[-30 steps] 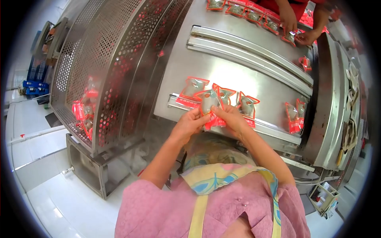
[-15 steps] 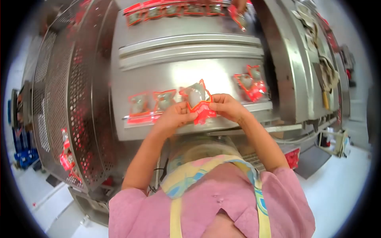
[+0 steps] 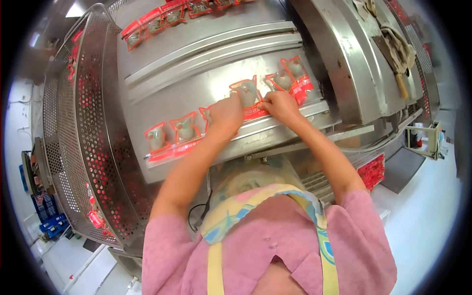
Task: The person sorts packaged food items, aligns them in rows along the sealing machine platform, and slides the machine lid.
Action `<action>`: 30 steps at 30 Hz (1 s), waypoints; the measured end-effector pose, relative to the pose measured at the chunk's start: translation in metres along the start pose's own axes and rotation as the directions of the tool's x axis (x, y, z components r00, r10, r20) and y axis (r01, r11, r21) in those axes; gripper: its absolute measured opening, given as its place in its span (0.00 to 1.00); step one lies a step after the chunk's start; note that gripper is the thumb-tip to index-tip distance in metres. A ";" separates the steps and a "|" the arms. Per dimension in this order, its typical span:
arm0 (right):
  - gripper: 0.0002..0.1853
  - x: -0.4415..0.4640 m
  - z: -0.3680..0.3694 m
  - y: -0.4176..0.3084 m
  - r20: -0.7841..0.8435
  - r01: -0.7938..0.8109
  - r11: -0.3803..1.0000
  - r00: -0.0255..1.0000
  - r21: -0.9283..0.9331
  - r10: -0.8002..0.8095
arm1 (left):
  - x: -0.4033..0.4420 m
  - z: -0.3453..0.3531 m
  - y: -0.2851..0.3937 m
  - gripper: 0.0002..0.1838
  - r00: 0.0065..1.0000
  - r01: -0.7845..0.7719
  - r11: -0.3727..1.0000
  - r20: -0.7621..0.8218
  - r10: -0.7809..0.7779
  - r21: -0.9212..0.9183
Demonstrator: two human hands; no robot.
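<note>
A clear, red-edged pouch [image 3: 247, 92] with a rounded grey-green piece inside lies on the metal work surface, its red printed band toward me. My left hand [image 3: 227, 114] is closed at its left side, with the fingertips mostly hidden. At its lower right edge, my right hand [image 3: 281, 106] pinches with thumb and fingers. Left of my left hand, similar pouches [image 3: 185, 128] lie in a row along the front bar; one is partly covered by that hand. Two more filled pouches [image 3: 281, 79] rest just beyond my right hand, near red packaging [image 3: 301, 90].
Metal rails [image 3: 216, 51] cross the surface, with another row of pouches [image 3: 174, 16] beyond them. On the left stands a perforated metal basket [image 3: 101, 123] with red packs inside. A metal housing [image 3: 344, 73] is on the right; cloths [image 3: 397, 44] hang there.
The pouch between my hands has come down from above the surface to the right part of the row. My view has turned and shifted, and the other person's hand has left it.
</note>
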State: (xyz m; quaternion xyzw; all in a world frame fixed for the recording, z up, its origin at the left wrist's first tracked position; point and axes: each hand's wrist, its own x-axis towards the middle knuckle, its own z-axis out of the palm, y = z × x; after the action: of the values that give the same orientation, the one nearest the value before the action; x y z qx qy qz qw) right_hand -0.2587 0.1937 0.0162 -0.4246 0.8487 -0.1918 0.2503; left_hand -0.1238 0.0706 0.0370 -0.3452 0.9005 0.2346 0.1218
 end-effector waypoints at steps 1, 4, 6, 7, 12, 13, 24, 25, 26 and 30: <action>0.17 0.003 0.004 0.002 -0.019 0.010 0.999 1.000 -0.050 -0.011 | 0.002 0.004 0.001 0.21 1.000 0.011 1.000 -0.006 -0.011 0.022; 0.17 0.008 0.009 0.011 -0.007 0.026 0.999 1.000 -0.037 -0.027 | 0.005 0.013 -0.002 0.22 0.999 0.017 0.998 -0.029 -0.015 0.063; 0.17 0.006 0.003 0.015 0.086 0.042 0.998 0.995 0.046 -0.046 | 0.001 0.010 -0.002 0.24 1.000 0.022 0.998 -0.023 -0.021 0.051; 0.17 0.005 -0.001 0.018 0.132 0.048 0.995 0.990 0.087 -0.059 | -0.004 0.003 0.000 0.25 1.000 0.027 0.999 -0.009 -0.026 0.029; 0.15 0.017 -0.013 0.028 0.356 -0.075 0.971 0.934 0.226 -0.010 | -0.007 -0.005 -0.005 0.30 0.999 0.035 0.994 0.040 -0.031 -0.105; 0.15 0.021 -0.013 0.030 0.376 -0.133 0.959 0.926 0.250 0.031 | -0.006 -0.004 -0.007 0.29 0.999 0.044 0.992 0.035 -0.040 -0.122; 0.11 0.015 -0.018 0.011 0.300 -0.165 0.971 0.948 0.171 0.108 | -0.015 -0.005 -0.002 0.32 0.991 0.116 0.987 -0.051 -0.122 -0.114; 0.12 0.016 -0.020 0.009 0.340 -0.140 0.983 0.936 0.122 0.091 | -0.017 -0.006 -0.001 0.34 0.994 0.103 0.989 -0.036 -0.107 -0.101; 0.12 0.017 -0.021 0.008 0.381 -0.112 0.991 0.921 0.075 0.075 | -0.019 -0.006 -0.001 0.35 0.995 0.091 0.992 -0.020 -0.093 -0.089; 0.15 0.032 -0.011 0.019 0.443 -0.207 0.963 0.890 0.174 0.111 | -0.017 -0.002 -0.006 0.37 0.999 0.040 0.994 -0.003 -0.040 -0.102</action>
State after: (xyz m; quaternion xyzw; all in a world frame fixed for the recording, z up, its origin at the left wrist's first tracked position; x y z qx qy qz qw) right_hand -0.2933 0.1798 0.0066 -0.3554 0.7788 -0.1637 0.4903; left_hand -0.1076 0.0755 0.0428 -0.3695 0.8807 0.2767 0.1064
